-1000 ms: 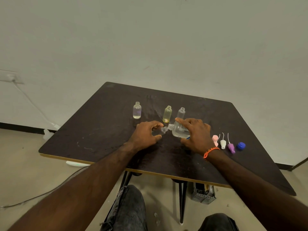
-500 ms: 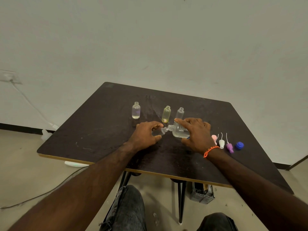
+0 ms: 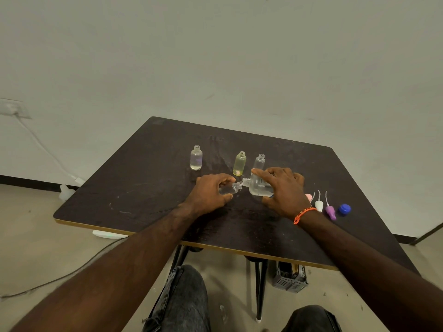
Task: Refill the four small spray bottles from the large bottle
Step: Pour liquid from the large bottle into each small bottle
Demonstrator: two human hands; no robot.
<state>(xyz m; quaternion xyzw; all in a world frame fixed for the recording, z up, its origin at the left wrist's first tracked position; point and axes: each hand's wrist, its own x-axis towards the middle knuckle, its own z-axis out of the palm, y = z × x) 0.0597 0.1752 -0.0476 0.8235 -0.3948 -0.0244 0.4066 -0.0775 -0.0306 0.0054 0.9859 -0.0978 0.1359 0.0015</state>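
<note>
My right hand (image 3: 282,190) grips the large clear bottle (image 3: 257,186), tipped on its side with its neck pointing left. My left hand (image 3: 212,191) holds a small clear spray bottle (image 3: 231,188), tilted so its open mouth meets the large bottle's neck. Behind the hands, three more small bottles stand upright and uncapped: a clear one (image 3: 196,158) at the left, a yellowish one (image 3: 239,163) and a clear one (image 3: 259,161) partly behind my right fingers.
On the dark table (image 3: 143,188), right of my right hand, lie a pink spray cap (image 3: 309,197), a white one (image 3: 319,204), a purple one (image 3: 330,210) and a blue screw cap (image 3: 344,209). A grey crate (image 3: 290,279) sits under the table.
Both hands keep the two bottles mouth to mouth in the same place. Only the view has shifted slightly.
</note>
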